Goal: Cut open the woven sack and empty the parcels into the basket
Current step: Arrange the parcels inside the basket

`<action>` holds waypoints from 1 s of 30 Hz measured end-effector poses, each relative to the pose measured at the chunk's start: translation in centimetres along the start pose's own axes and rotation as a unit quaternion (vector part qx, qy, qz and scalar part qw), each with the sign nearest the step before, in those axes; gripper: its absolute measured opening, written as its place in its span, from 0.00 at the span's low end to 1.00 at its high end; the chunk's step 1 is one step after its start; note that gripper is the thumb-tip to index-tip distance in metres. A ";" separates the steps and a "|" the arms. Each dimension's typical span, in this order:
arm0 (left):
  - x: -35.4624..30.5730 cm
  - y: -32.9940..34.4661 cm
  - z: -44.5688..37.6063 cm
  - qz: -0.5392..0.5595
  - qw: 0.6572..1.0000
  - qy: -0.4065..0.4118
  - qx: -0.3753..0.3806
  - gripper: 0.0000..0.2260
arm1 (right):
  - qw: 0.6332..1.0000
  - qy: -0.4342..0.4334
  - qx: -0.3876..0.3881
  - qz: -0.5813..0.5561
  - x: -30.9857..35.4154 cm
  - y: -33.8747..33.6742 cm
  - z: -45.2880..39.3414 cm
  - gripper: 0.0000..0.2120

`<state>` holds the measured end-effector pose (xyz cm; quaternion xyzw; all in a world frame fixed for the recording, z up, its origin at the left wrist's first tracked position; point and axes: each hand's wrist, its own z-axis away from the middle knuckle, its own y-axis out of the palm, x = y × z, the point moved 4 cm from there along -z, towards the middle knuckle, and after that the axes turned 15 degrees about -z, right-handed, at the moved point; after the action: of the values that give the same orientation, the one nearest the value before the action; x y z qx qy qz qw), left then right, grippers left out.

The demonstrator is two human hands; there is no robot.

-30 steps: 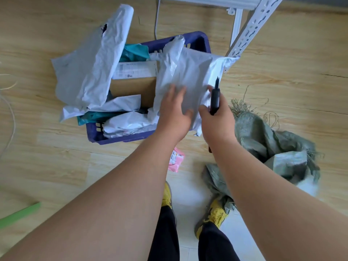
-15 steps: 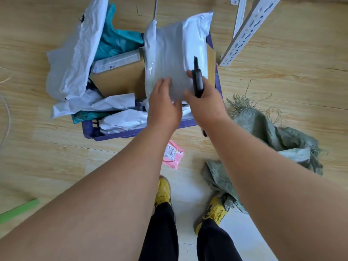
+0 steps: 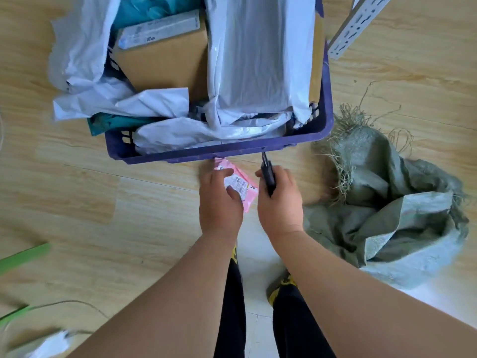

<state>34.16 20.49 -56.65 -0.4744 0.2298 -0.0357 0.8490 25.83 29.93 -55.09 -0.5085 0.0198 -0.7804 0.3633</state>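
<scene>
The left hand (image 3: 220, 200) pinches a small pink parcel (image 3: 242, 186) lying on the wooden floor (image 3: 77, 192) just in front of the purple basket (image 3: 320, 125); thumb and fingers curl round its labelled face. The right hand (image 3: 280, 200) is closed round a black utility knife (image 3: 267, 175), blade end pointing at the basket wall. White, teal and cardboard parcels fill the basket. The green woven sack (image 3: 392, 202) lies crumpled and frayed at the right.
</scene>
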 end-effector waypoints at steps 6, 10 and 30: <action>6.3 6.3 -2.8 0.008 0.979 -0.148 0.141 0.18 | 0.969 0.098 0.177 0.139 -7.4 4.9 -3.3 0.17; 8.9 9.7 -5.8 -0.048 0.976 -0.137 0.160 0.19 | 0.946 0.121 0.222 0.204 -11.2 7.2 -6.8 0.18; 12.0 15.1 -10.2 -0.036 0.958 -0.184 0.216 0.19 | 0.939 0.139 0.259 0.181 -15.2 10.9 -9.0 0.20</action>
<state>38.19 17.36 -77.82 -0.2864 0.0391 -0.0265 0.9570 27.85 27.79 -75.67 -0.2711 -0.0412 -0.7427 0.6109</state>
